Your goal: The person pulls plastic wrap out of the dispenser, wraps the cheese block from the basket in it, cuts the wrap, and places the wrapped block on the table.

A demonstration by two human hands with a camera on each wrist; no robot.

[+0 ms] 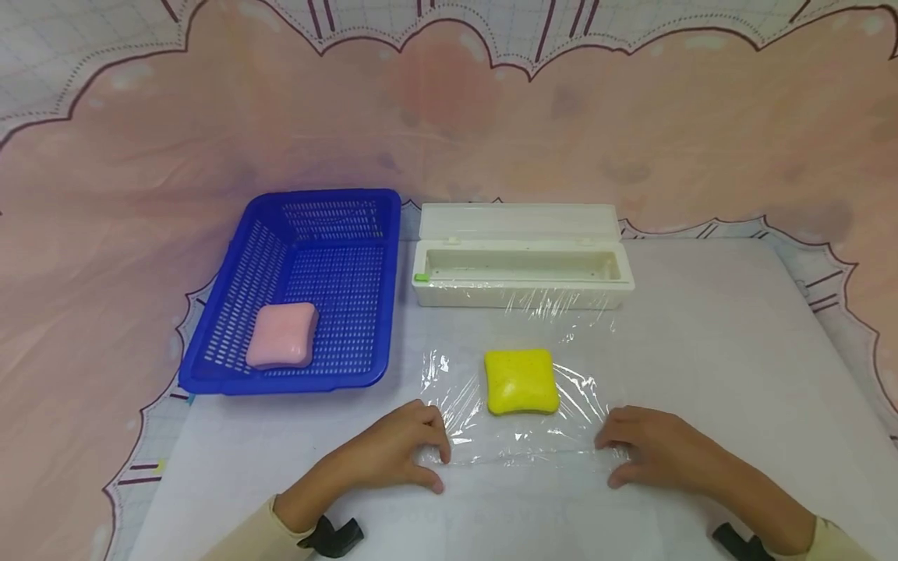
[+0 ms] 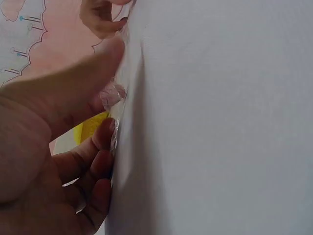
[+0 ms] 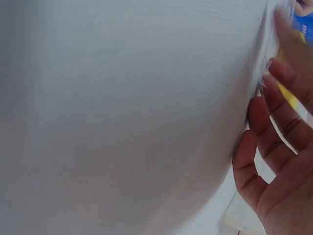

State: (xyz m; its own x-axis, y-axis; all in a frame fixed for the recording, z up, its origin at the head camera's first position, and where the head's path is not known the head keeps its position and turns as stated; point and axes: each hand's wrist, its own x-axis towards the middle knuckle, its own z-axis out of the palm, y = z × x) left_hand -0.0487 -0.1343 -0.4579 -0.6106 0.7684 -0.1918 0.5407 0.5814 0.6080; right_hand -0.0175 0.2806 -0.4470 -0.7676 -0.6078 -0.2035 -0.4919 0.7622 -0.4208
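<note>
A yellow bar of soap [image 1: 522, 381] lies on a sheet of clear cling film [image 1: 484, 444] spread on the white table cover. My left hand [image 1: 400, 446] is at the film's near left corner, thumb and fingers curved but apart, fingertips touching the film. At the near right corner, my right hand [image 1: 659, 448] takes a similar shape, its fingers on the film's edge. The left wrist view shows crumpled film by the left fingers [image 2: 100, 164]. In the right wrist view, the right fingertips [image 3: 259, 110] rest against the white surface.
A white cling film dispenser [image 1: 522, 296] stands behind the soap with its lid raised and film reaching to its front. Left of it is a blue plastic basket [image 1: 382, 343] holding a pink bar of soap [image 1: 282, 335]. A patterned cloth [image 1: 449, 140] lies beyond the white cover.
</note>
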